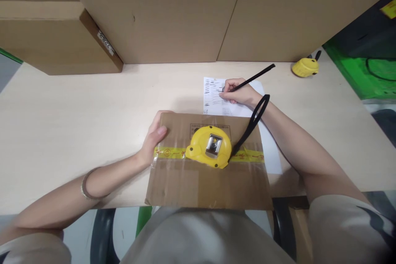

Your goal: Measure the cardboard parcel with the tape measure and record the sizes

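A flat cardboard box [204, 181] sealed with yellow tape lies at the table's front edge. A yellow tape measure [209, 147] with a metal clip rests on top of it, and its black strap [252, 123] loops around my right wrist. My left hand [153, 138] grips the box's left edge, thumb on top. My right hand [238, 93] is closed on a black pen [255, 76], whose tip touches a white printed sheet [216, 99] just behind the box.
Large cardboard boxes [173, 12] stand along the back of the pale table [77, 111], with a lower one [55, 37] at the back left. A second yellow tape measure [305, 67] lies at the back right. A green surface [365, 70] is past the right edge.
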`<action>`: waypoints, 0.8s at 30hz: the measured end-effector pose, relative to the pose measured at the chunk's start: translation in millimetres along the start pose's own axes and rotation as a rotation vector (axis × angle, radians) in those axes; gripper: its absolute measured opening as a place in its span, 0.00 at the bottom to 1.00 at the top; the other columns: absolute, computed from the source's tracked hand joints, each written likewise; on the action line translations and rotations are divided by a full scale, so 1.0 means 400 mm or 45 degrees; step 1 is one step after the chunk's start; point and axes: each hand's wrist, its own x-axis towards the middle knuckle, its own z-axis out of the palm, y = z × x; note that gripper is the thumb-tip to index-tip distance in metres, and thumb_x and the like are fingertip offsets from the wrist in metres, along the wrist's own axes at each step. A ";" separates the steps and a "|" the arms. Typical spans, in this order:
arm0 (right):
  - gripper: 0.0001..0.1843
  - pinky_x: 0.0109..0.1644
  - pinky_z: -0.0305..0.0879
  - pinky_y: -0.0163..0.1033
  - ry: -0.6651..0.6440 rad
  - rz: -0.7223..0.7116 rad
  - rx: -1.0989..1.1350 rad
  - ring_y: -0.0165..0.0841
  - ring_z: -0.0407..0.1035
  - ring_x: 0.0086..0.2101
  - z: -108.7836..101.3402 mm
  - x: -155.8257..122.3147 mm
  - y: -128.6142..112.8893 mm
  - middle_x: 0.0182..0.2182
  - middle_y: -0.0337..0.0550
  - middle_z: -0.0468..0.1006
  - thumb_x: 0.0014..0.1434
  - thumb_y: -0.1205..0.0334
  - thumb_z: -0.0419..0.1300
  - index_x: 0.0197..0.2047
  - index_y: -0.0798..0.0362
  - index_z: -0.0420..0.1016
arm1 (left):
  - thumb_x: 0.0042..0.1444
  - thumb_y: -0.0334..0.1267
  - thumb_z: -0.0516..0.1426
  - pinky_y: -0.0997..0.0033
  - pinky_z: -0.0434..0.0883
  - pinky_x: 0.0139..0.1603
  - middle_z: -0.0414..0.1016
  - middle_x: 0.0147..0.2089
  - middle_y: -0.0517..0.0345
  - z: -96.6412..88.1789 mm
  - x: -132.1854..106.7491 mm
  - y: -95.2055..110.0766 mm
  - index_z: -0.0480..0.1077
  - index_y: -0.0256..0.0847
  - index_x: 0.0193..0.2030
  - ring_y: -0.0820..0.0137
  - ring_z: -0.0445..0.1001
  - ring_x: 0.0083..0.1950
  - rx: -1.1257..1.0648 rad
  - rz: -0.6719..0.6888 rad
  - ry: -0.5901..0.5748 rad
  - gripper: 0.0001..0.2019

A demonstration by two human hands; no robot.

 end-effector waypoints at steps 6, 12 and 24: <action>0.16 0.17 0.53 0.28 0.014 0.022 -0.023 0.22 0.61 0.15 0.002 0.000 -0.006 0.15 0.34 0.70 0.47 0.71 0.73 0.23 0.52 0.67 | 0.54 0.62 0.68 0.63 0.73 0.36 0.78 0.41 0.54 0.005 0.002 0.002 0.73 0.42 0.49 0.57 0.80 0.44 -0.021 -0.006 0.019 0.27; 0.16 0.18 0.53 0.28 0.030 0.023 -0.039 0.22 0.60 0.15 0.001 -0.003 -0.009 0.15 0.33 0.69 0.46 0.72 0.71 0.22 0.52 0.67 | 0.54 0.63 0.68 0.63 0.73 0.36 0.79 0.42 0.53 0.005 0.002 0.006 0.73 0.42 0.49 0.57 0.81 0.44 0.001 -0.021 0.029 0.29; 0.16 0.18 0.53 0.30 0.050 0.036 -0.041 0.23 0.61 0.16 -0.001 -0.001 -0.002 0.16 0.34 0.69 0.46 0.72 0.71 0.23 0.52 0.67 | 0.57 0.61 0.67 0.63 0.73 0.36 0.79 0.42 0.53 0.000 0.005 -0.003 0.74 0.42 0.48 0.60 0.79 0.41 -0.023 0.047 -0.021 0.25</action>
